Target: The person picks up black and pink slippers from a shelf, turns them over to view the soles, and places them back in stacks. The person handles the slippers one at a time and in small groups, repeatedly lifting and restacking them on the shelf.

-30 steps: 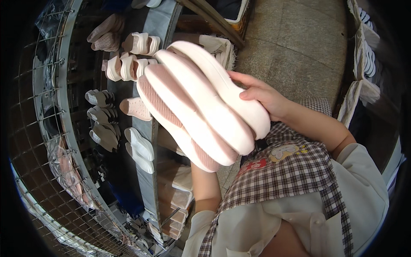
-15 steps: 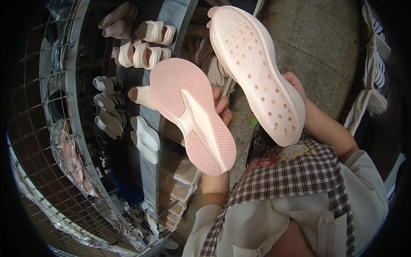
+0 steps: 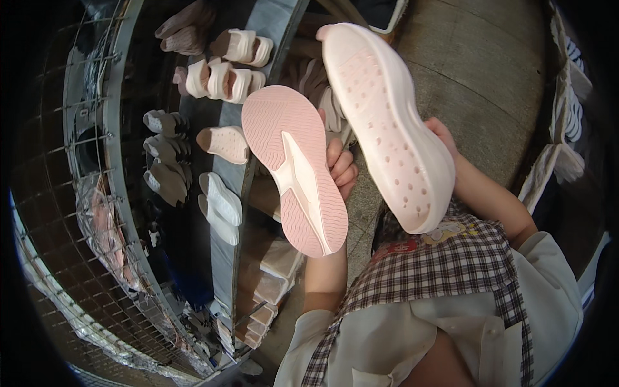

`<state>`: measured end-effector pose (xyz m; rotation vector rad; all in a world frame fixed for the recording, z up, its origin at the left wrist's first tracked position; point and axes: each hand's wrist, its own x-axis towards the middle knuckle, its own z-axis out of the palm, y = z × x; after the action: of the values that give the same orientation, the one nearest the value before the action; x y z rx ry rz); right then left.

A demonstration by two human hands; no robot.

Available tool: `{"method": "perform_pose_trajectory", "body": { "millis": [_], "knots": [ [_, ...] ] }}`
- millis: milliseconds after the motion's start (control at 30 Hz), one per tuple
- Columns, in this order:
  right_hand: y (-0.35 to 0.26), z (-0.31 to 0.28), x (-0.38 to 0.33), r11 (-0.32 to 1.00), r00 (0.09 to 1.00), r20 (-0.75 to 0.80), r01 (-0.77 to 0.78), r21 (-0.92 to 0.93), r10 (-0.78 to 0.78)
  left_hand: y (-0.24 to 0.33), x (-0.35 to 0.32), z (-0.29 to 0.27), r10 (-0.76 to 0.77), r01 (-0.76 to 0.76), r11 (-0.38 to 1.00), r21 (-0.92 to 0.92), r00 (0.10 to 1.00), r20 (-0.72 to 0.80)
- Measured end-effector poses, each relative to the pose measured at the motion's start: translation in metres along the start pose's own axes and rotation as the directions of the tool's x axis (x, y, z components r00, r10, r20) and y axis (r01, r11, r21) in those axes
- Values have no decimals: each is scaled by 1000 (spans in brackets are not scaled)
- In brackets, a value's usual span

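Gripped at its right edge by my left hand [image 3: 343, 168], a pink rubber outsole [image 3: 318, 216] with wavy tread and a cream middle strip faces me. My curled fingers show beside it; the thumb is mostly hidden. My right hand [image 3: 442, 135] grips the outer edge of a pale pinkish-white midsole [image 3: 380, 97], dotted with small holes inside its raised rim. A pink tab sticks out at its far end. The two soles are held tilted side by side, a narrow gap between them.
On the left, a metal shelf edge [image 3: 225, 271] carries pairs of white soles [image 3: 222, 209] and one dotted sole [image 3: 227, 143]. Several more soles [image 3: 225, 80] stand farther back. A wire mesh [image 3: 48, 193] bounds the far left. White sacks [image 3: 548, 168] line the right, beside the tiled floor [image 3: 477, 64].
The midsole has turned, showing more of its side wall, and sits slightly lower. The outsole has shifted a little to the right at its top, uncovering the dotted sole on the shelf.
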<state>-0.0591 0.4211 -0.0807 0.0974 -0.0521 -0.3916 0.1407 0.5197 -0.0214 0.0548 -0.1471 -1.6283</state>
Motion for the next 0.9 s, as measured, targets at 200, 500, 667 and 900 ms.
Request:
{"method": "perform_pose_trajectory", "body": {
  "millis": [200,500,667,900],
  "knots": [
    [-8,-5,-6,997,989,-135,43,-66,-52,2,0,0,7,-7,1000,1,1000,21],
    [1,5,12,849,969,-224,-34,-528,-100,-11,9,27,331,18,634,773,898,-292],
    [-6,-2,28,680,963,-270,-188,-709,-15,7,16,38,277,407,242,881,841,-465],
    [-9,-23,32,804,958,-283,-212,-556,57,153,48,52,702,268,-606,749,624,344]
  ]
}}
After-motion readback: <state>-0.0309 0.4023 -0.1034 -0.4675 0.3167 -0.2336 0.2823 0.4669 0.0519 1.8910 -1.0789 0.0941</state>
